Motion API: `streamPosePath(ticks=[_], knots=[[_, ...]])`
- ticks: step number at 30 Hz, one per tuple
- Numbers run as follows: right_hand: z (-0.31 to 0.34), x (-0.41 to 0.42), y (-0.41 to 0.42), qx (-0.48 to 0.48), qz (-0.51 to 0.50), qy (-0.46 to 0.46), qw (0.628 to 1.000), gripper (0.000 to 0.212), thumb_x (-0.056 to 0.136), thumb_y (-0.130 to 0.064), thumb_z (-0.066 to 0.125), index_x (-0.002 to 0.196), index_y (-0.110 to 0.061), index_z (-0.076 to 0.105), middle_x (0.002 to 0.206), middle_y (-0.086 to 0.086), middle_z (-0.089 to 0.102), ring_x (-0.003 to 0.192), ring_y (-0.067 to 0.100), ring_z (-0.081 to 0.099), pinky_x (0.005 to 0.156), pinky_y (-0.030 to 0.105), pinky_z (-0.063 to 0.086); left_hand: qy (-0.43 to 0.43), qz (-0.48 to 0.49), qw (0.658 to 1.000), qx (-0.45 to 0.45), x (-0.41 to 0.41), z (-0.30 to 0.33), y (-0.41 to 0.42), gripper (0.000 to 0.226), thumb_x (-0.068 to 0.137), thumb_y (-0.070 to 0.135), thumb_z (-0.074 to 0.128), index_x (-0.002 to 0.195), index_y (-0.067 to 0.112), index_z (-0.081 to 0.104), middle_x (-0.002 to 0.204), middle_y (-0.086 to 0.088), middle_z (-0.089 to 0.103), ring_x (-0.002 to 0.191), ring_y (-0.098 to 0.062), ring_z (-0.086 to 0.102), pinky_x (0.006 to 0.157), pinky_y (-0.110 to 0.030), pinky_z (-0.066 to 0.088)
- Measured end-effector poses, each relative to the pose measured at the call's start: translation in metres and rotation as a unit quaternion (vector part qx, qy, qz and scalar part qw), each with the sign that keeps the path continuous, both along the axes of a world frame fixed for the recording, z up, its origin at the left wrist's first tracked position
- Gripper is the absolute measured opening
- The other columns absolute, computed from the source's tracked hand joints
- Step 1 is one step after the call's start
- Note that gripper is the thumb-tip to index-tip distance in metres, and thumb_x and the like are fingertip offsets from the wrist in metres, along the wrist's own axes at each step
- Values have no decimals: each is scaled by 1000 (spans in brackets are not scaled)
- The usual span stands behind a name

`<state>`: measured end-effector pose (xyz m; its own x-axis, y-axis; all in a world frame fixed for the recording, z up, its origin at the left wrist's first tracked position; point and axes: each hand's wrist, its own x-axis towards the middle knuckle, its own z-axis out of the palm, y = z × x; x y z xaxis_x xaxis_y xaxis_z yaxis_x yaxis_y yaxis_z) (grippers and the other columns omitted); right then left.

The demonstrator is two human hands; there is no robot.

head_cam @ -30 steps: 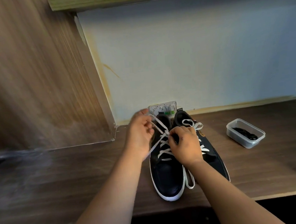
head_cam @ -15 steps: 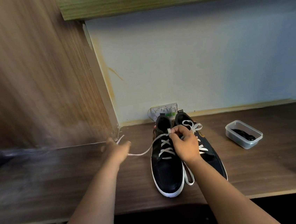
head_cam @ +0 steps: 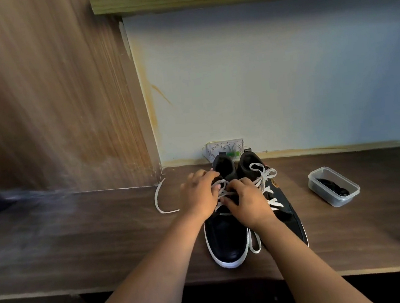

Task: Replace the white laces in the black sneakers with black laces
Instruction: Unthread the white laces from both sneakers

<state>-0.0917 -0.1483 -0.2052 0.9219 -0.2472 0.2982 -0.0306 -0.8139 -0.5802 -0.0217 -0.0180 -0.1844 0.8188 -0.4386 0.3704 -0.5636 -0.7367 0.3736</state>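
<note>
While both hands (head_cam: 223, 198) grip white laces (head_cam: 219, 193) — left sneaker (head_cam: 225, 240) beneath, toe nearest.

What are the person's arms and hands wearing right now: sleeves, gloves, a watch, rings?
Nothing visible. Both forearms are bare as far as the frame shows, with no sleeves. The left hand and right hand have no gloves, and no watch, bracelet or ring shows.

Two bare forearms, sleeveless up to the bottom edge of the view. Left hand (head_cam: 198, 196) and right hand (head_cam: 247, 202) uncovered: no gloves, rings, watch or wristband visible. Short fingernails, pale at the tips. Edges of the left fingers blurred.
</note>
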Motion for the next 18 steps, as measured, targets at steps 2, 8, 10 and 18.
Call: streamPosePath(ticks=[2, 8, 10, 18], knots=[[1, 2, -3, -20, 21, -3, 1000, 20, 87, -23, 67, 99, -9, 60, 100, 6, 49, 82, 25, 54, 76, 35, 48, 12, -29, 999, 6, 4, -3, -6, 35, 95, 31, 55, 130, 35, 56, 125, 8, 54, 119, -18, 45, 91, -35, 39], [27, -22, -20, 85, 47, 5, 995, 17, 84, -21, 57, 68, -13, 54, 65, 4, 57, 64, 18, 53, 62, 37, 42, 9, -59, 998, -23, 12, -10, -24, 25, 92, 26, 61, 117, 23, 65, 116, 3, 59, 112, -21, 50, 89, -36, 44], [44, -34, -23, 236, 88, -6, 968, 24, 76, -18, 52, 52, -14, 52, 52, 8, 55, 53, 18, 49, 57, 35, 41, 48, -65, 994, -75, 14, -12, -24, 21, 92, 24, 62, 112, 17, 67, 111, 0, 60, 109, -21, 52, 88, -33, 46], [81, -64, -40, 465, 231, 99, 849, 52, 74, -51, 64, 53, -4, 58, 50, 14, 55, 45, 19, 50, 55, 25, 43, 70, -107, 987, -92, 12, -11, -11, 23, 90, 8, 62, 112, 11, 66, 115, -3, 57, 104, -17, 55, 84, -13, 35]])
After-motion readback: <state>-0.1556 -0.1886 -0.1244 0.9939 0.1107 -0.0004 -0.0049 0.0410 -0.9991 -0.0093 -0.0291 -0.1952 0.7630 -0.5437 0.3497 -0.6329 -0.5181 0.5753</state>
